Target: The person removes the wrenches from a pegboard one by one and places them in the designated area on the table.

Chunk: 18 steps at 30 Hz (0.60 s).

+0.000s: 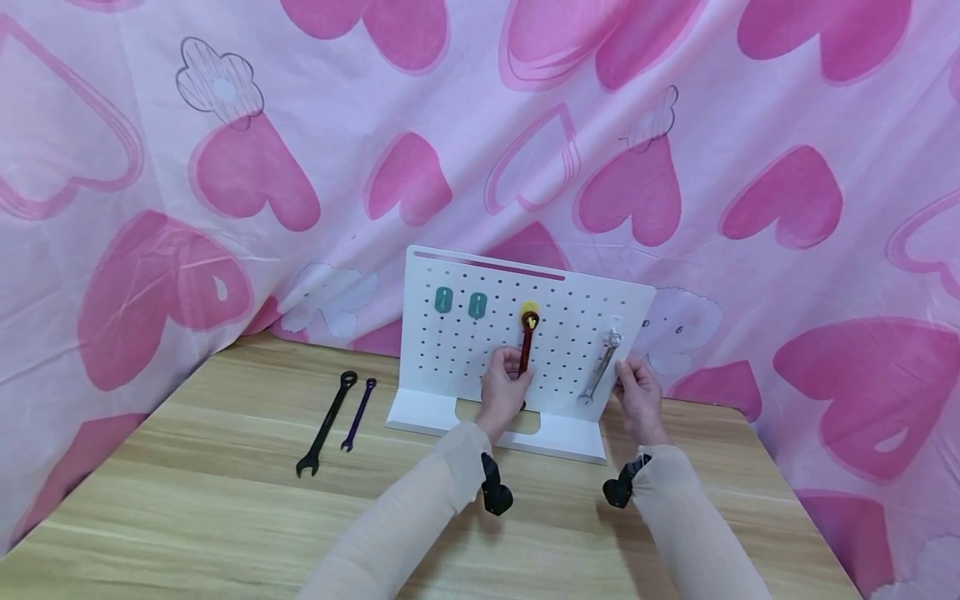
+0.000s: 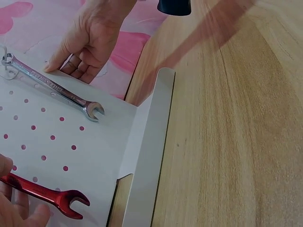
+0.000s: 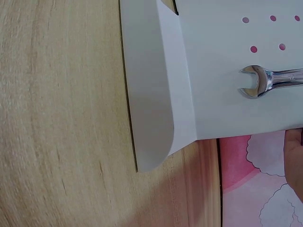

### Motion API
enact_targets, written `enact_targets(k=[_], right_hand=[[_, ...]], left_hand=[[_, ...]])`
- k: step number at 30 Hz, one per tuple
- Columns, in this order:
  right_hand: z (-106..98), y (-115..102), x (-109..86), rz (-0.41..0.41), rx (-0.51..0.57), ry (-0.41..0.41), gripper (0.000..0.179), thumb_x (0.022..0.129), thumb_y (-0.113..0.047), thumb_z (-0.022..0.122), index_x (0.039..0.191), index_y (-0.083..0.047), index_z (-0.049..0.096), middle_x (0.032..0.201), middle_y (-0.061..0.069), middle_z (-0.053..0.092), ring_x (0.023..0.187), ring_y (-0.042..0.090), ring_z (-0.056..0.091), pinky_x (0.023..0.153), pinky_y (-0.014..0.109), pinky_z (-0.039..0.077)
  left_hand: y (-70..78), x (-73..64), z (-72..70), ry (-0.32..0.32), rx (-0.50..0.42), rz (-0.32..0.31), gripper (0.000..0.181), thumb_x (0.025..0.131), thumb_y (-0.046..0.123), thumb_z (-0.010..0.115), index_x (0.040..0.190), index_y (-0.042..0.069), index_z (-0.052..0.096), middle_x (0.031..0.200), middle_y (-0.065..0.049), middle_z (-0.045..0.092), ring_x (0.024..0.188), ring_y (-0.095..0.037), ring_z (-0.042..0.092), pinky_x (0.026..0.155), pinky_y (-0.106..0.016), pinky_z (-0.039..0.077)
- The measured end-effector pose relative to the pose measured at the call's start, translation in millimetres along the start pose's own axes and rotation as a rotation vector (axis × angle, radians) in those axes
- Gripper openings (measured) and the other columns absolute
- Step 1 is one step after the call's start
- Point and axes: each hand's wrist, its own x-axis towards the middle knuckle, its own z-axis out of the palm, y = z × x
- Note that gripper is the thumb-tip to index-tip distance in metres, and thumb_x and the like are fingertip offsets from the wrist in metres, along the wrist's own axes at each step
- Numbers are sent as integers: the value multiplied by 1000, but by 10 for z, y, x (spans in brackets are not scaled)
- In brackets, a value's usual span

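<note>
A white pegboard (image 1: 502, 333) stands upright on its foot on the table. My left hand (image 1: 504, 393) holds a red combination wrench (image 1: 527, 348) by its shaft, and the wrench's ring end overlaps a yellow hook (image 1: 530, 307) on the board. The red open end (image 2: 71, 204) points down past the fingers in the left wrist view. With thumb and fingers, my right hand (image 1: 640, 402) grips the board's right edge. Beside it, a silver combination wrench (image 1: 600, 371) hangs from a clear hook (image 1: 617, 323), its open end (image 3: 258, 81) low on the board.
Two green hooks (image 1: 444, 300) sit at the board's upper left. On the table to the left lie a large black wrench (image 1: 327, 425) and a smaller purple wrench (image 1: 359, 415). A pink heart-patterned cloth (image 1: 420, 100) hangs behind the wooden table (image 1: 225, 500).
</note>
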Motion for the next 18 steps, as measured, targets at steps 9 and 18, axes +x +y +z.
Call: enact_targets(k=[9, 18], right_hand=[[9, 3, 4, -14, 6, 7, 19, 98, -28, 56, 80, -25, 59, 82, -17, 65, 78, 1, 56, 74, 13, 51], [9, -57, -45, 34, -3, -15, 16, 99, -29, 55, 84, -24, 58, 87, -17, 63, 84, 2, 55, 78, 13, 51]], left_hand=[[-30, 10, -23, -7, -24, -17, 21, 88, 3, 68, 107, 11, 60, 102, -8, 69, 93, -18, 64, 85, -32, 57], [-56, -16, -95, -44, -11, -43, 17, 90, 9, 69, 105, 14, 62, 101, -6, 69, 90, -15, 62, 86, -33, 58]])
